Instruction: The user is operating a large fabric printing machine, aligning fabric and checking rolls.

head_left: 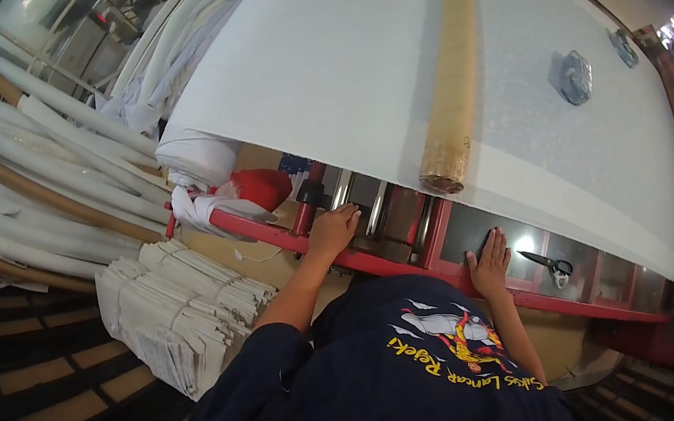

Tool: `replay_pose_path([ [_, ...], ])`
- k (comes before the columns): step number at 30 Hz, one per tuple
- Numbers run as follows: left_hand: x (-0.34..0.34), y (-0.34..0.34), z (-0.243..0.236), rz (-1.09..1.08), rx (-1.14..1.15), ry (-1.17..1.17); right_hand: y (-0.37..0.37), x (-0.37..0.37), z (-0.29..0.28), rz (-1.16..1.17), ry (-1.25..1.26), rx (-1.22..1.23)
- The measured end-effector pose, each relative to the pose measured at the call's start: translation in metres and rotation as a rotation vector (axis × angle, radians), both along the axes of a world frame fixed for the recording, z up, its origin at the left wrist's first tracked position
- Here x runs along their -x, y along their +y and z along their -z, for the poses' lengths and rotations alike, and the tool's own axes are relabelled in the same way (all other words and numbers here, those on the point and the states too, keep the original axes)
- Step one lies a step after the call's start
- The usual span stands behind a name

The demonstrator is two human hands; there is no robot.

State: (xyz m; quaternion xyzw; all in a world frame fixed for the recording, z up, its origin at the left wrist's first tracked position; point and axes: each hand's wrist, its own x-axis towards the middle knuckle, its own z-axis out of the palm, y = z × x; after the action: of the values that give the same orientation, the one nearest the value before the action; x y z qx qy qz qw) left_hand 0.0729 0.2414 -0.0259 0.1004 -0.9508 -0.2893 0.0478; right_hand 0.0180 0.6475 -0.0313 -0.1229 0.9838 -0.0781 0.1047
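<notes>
My left hand (336,230) rests at the red frame (380,262) beside the shiny metal rollers (377,210), its fingers stretched out and holding nothing. Flat on a dark glossy panel (464,230) lies my right hand (490,261), open, with the thumb apart. Just right of it is a pair of black-handled scissors (547,262), untouched. Beyond both hands a wide white fabric sheet (315,65) covers the table. A long yellow-brown cardboard tube (454,62) lies across the sheet, its near end wrapped in clear film.
Two plastic-wrapped bluish bundles (575,77) sit on the sheet's right side. On the left are many long white rolls (51,166), tied stacks of folded white material (169,314), a bunched white cloth (198,157) and a red bundle (262,187). Slatted dark flooring (42,394) lies below.
</notes>
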Motion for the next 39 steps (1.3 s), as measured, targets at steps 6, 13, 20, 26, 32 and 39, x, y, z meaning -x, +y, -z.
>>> replay_pose_path([
  [6, -0.004, -0.002, 0.0, -0.028, -0.008, 0.017, -0.003, -0.001, -0.004, -0.035, -0.016, -0.009],
  [13, -0.008, -0.003, -0.013, -0.031, -0.021, -0.126, 0.005, 0.005, 0.005, -0.079, 0.012, -0.028],
  [20, -0.008, 0.002, 0.007, -0.079, -0.094, -0.271, 0.044, 0.014, 0.011, -0.235, -0.081, -0.049],
  [26, -0.022, 0.001, 0.005, -0.067, -0.06, -0.374, 0.035, 0.02, 0.003, -0.252, -0.187, -0.11],
  [32, -0.02, 0.001, -0.004, -0.011, -0.049, -0.423, 0.042, 0.016, 0.007, -0.21, -0.161, -0.084],
  [39, -0.013, -0.005, -0.007, 0.035, -0.044, -0.311, 0.026, -0.019, -0.01, -0.144, -0.043, 0.108],
])
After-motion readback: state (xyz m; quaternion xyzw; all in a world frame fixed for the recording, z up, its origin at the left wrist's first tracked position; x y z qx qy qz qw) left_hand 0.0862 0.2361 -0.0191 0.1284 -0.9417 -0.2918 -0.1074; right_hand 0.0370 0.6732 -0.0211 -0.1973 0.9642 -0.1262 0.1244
